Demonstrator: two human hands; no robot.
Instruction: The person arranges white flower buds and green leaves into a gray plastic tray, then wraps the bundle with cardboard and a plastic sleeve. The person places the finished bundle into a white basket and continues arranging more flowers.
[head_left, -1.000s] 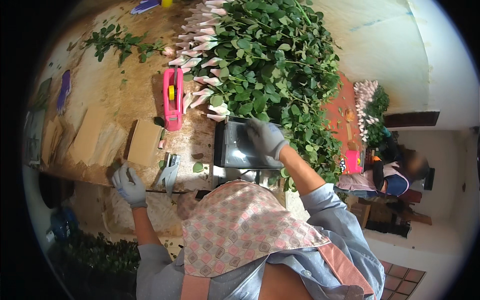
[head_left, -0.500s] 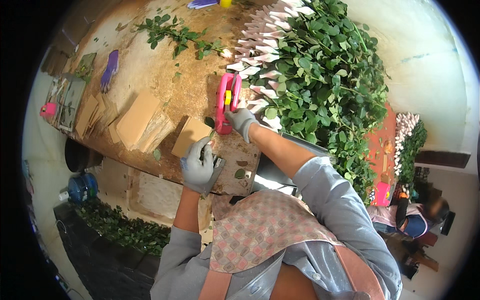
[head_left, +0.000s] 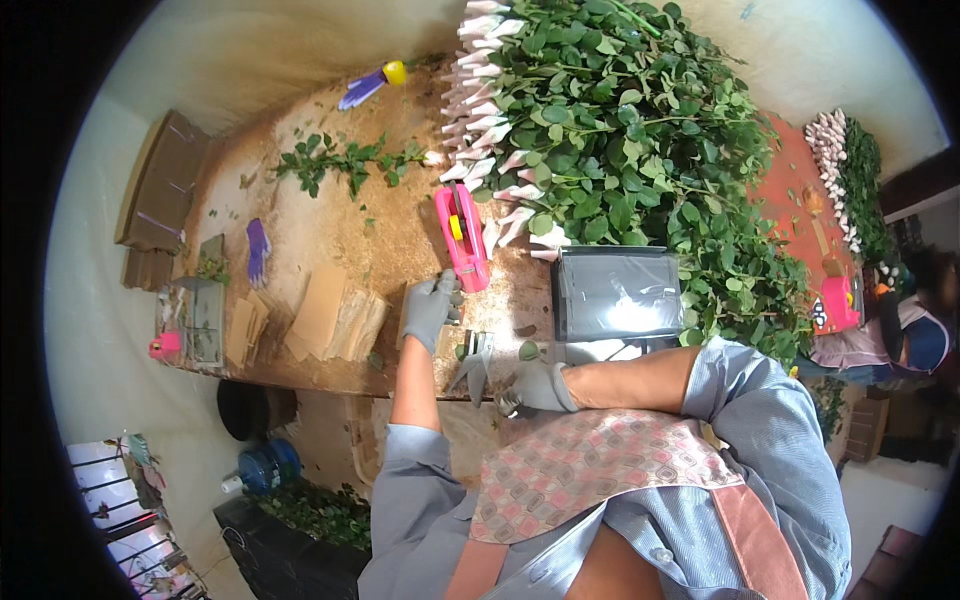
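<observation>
My left hand (head_left: 432, 312), in a grey glove, has its fingers bent together by the near end of a pink tape dispenser (head_left: 461, 240) with a yellow core. Whatever it may grip is hidden. Partly under that hand lies brown cardboard (head_left: 410, 298). At the table's near edge, my right hand (head_left: 543, 387), gloved in grey too, is closed in front of the patterned apron (head_left: 590, 450). A small shiny bit shows at its fingertips, too small to name. Between the hands, a grey pointed flat piece (head_left: 472, 368) sits at the edge.
Rose stems (head_left: 620, 130) with pale wrapped heads are piled at the right. A plastic-covered dark box (head_left: 618, 295) stands before them. Cardboard stacks (head_left: 330, 315), a loose rose (head_left: 345, 162) and purple gloves (head_left: 258, 250) lie leftward. Another person (head_left: 905, 335) works at far right.
My right hand has left the tape dispenser and come back to the near table edge. My left hand has moved forward to the dispenser's near end. The whole view has shifted.
</observation>
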